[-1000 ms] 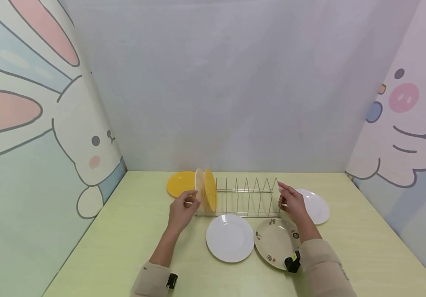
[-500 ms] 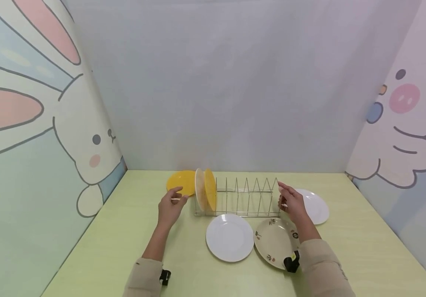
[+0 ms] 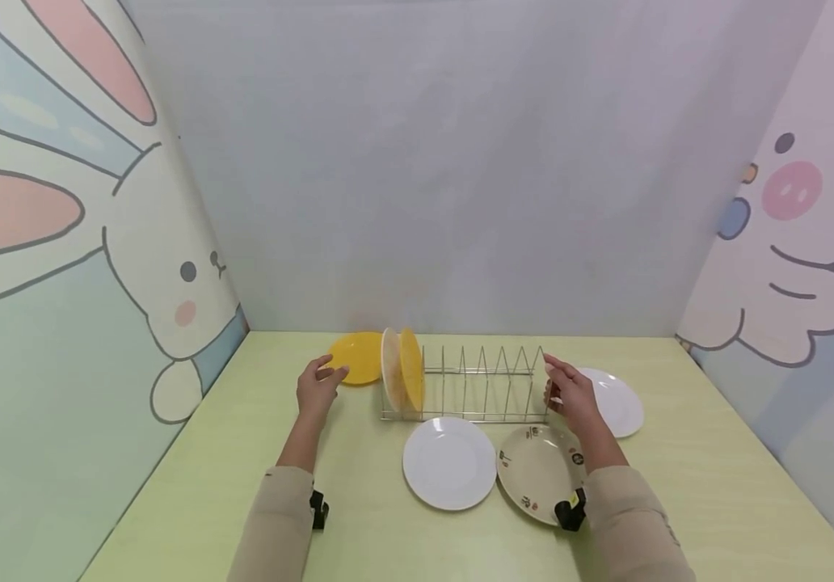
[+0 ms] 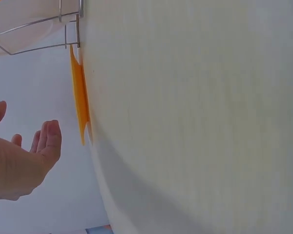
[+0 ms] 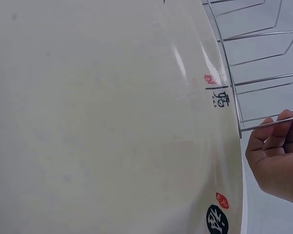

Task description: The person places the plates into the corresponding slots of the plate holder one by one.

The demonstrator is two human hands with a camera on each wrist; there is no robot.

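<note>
Left hand [image 3: 317,390] loose beside the flat yellow plate [image 3: 357,358], right hand [image 3: 568,394] gripping the wire dish rack [image 3: 478,372]

Head view: the left hand covers a little of the flat yellow plate's near-left rim, while its right rim disappears behind a cream plate [image 3: 391,368] standing in the rack's left end. The left thumb is parted from the fingers, which hold nothing. The right fingers curl round the rack's right end, partly hidden there. An upright yellow plate [image 3: 411,370] stands next to the cream one; to its right, gaps between wires run on to the right hand. The right forearm hides part of a patterned plate [image 3: 539,477], with a round white plate [image 3: 449,464] just beside it. A second white plate [image 3: 615,404] is partly covered by the right hand. The tabletop [image 3: 373,533] reaches leftward past the left arm to the rabbit-printed wall [image 3: 148,291].

Left wrist view: turned sideways, the left hand is cut off by the border, fingers slightly bent. A gap shows between its fingertips and the flat yellow plate, seen edge-on. Only a corner of the rack enters.

Right wrist view: the patterned plate fills most of the frame, its edge close along the rack's base; contact cannot be told. Fingers wrap the end wire; the rest of the hand is cut off.
</note>
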